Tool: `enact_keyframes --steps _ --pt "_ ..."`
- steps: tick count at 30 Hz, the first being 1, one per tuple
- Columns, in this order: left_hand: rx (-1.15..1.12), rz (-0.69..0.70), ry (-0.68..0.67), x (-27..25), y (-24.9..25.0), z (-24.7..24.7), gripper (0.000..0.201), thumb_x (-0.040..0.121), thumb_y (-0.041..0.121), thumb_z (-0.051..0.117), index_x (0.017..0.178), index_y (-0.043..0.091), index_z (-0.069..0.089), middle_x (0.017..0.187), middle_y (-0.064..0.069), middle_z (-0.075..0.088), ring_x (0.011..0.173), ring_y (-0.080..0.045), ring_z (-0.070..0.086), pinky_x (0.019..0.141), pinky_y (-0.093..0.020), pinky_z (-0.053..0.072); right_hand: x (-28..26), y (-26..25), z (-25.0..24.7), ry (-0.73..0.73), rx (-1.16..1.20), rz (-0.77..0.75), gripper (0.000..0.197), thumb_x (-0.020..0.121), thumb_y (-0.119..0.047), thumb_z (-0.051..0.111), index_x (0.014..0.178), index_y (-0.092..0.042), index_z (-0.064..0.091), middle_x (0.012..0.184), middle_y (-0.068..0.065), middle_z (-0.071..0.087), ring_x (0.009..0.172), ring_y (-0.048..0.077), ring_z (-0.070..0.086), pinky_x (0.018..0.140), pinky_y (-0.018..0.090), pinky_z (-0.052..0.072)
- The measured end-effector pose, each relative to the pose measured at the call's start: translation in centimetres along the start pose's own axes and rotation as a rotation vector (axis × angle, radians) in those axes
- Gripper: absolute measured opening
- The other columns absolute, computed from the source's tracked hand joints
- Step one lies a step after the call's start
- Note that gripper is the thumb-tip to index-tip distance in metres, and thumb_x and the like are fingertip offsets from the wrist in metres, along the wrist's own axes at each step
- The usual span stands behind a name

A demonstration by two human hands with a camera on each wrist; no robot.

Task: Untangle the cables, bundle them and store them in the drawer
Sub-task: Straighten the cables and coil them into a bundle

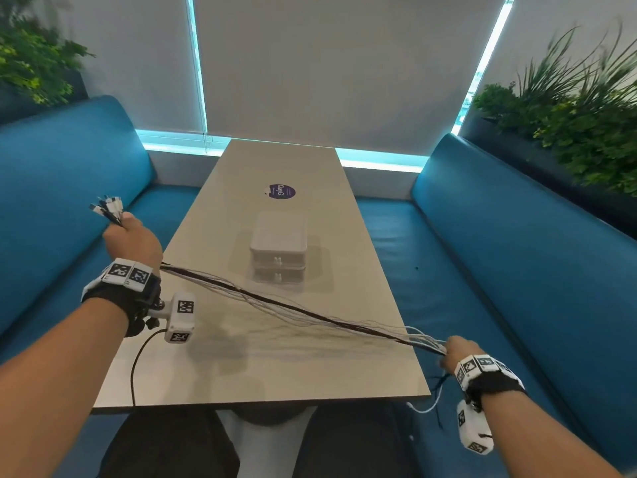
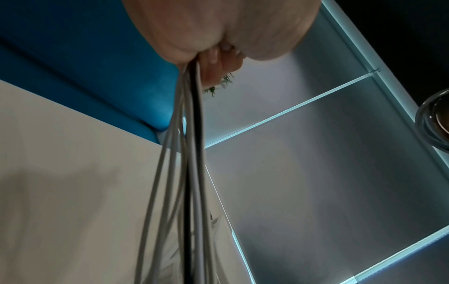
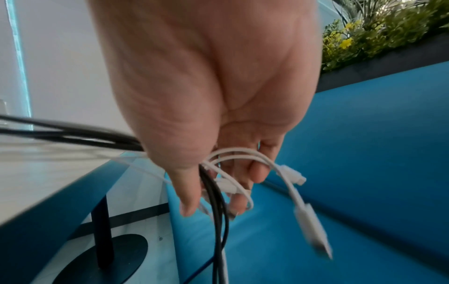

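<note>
A bundle of several black, grey and white cables (image 1: 282, 305) stretches taut across the table between my hands. My left hand (image 1: 132, 236) grips one end above the table's left edge, with plug ends (image 1: 107, 207) sticking out past the fist; the left wrist view shows the cables (image 2: 192, 134) leaving the fist. My right hand (image 1: 456, 350) grips the other end off the table's near right corner. In the right wrist view, its fingers (image 3: 243, 178) curl round black and white cables (image 3: 218, 201) and white plugs (image 3: 291, 174) dangle. A grey two-drawer box (image 1: 278, 251) stands mid-table, both drawers closed.
The long beige table (image 1: 275, 370) runs away from me between two blue benches (image 1: 499, 288). A purple round sticker (image 1: 282, 191) lies beyond the box. Plants (image 1: 579, 108) line the bench backs. A black lead (image 1: 138, 360) hangs from my left wrist camera.
</note>
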State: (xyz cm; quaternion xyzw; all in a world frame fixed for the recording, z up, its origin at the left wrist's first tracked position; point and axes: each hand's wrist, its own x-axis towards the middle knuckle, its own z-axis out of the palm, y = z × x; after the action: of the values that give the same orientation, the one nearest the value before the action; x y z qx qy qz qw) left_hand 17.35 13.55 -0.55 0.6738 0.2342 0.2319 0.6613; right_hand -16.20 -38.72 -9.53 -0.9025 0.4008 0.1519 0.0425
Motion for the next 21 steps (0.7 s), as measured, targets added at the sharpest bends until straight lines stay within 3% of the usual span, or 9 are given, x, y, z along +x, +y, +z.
enact_keyframes --steps 3,6,8,10,13,15,18,21 --pt "0.004 0.011 0.005 -0.5 0.5 -0.3 0.069 0.080 0.065 0.034 0.102 0.004 0.058 0.107 -0.024 0.068 0.092 -0.047 0.065 0.079 -0.064 0.055 0.2 -0.3 0.4 0.028 0.100 -0.037 0.023 0.094 -0.040 0.055 0.086 -0.021 0.064 0.085 0.004 0.067 0.074 0.021 0.065 0.060 0.025 0.047" --pt "0.001 0.026 0.014 -0.3 0.5 -0.4 0.065 0.081 0.062 0.035 0.100 0.005 0.060 0.106 -0.026 0.068 0.091 -0.047 0.066 0.078 -0.063 0.055 0.1 -0.4 0.4 -0.023 0.094 -0.031 0.035 0.096 -0.044 0.049 0.100 -0.015 0.068 0.097 0.007 0.064 0.080 0.023 0.063 0.065 0.026 0.046" --pt "0.016 0.028 0.015 -0.3 0.5 -0.4 0.064 0.081 0.063 0.035 0.099 0.006 0.059 0.105 -0.026 0.068 0.090 -0.047 0.066 0.078 -0.063 0.055 -0.1 -0.3 0.4 -0.042 0.065 -0.047 0.035 0.096 -0.041 0.050 0.110 -0.012 0.066 0.122 0.012 0.052 0.077 0.022 0.061 0.067 0.025 0.044" --pt "0.014 0.028 0.011 -0.7 0.6 -0.4 0.064 0.083 0.061 0.036 0.102 0.005 0.061 0.105 -0.025 0.068 0.091 -0.046 0.066 0.078 -0.063 0.055 -0.3 -0.1 0.3 -0.048 0.081 -0.066 0.028 0.096 -0.034 0.049 0.116 -0.017 0.060 0.131 0.016 0.036 0.068 0.021 0.054 0.071 0.027 0.044" --pt "0.012 0.035 0.017 -1.4 1.1 -0.6 0.060 0.088 0.055 0.037 0.106 0.003 0.061 0.105 -0.024 0.069 0.091 -0.044 0.066 0.077 -0.059 0.056 -0.6 0.1 -0.1 -0.041 0.121 -0.097 0.023 0.097 -0.033 0.049 0.117 -0.025 0.058 0.115 0.010 0.059 0.081 0.026 0.062 0.075 0.031 0.051" --pt "0.017 0.041 0.019 -1.6 1.0 -0.6 0.060 0.089 0.054 0.037 0.107 0.003 0.062 0.106 -0.023 0.069 0.092 -0.043 0.066 0.078 -0.058 0.056 -0.6 -0.1 -0.1 -0.048 0.102 -0.067 0.024 0.097 -0.029 0.050 0.117 -0.016 0.054 0.103 0.009 0.065 0.089 0.027 0.063 0.072 0.030 0.048" --pt "0.031 0.032 0.029 -1.6 0.9 -0.5 0.063 0.086 0.057 0.036 0.108 0.005 0.063 0.106 -0.021 0.070 0.093 -0.043 0.067 0.079 -0.059 0.056 -0.5 -0.4 0.1 -0.048 0.111 0.016 0.017 0.097 -0.019 0.048 0.103 -0.005 0.039 0.075 0.007 0.053 0.072 0.024 0.055 0.058 0.029 0.040" --pt "0.044 0.032 0.036 -1.4 1.0 -0.6 0.063 0.086 0.057 0.036 0.108 0.004 0.064 0.105 -0.021 0.070 0.092 -0.042 0.066 0.078 -0.058 0.056 -0.2 -0.2 -0.1 -0.065 0.087 -0.009 0.014 0.096 -0.013 0.045 0.107 -0.005 0.041 0.072 0.005 0.051 0.062 0.016 0.050 0.049 0.028 0.034"
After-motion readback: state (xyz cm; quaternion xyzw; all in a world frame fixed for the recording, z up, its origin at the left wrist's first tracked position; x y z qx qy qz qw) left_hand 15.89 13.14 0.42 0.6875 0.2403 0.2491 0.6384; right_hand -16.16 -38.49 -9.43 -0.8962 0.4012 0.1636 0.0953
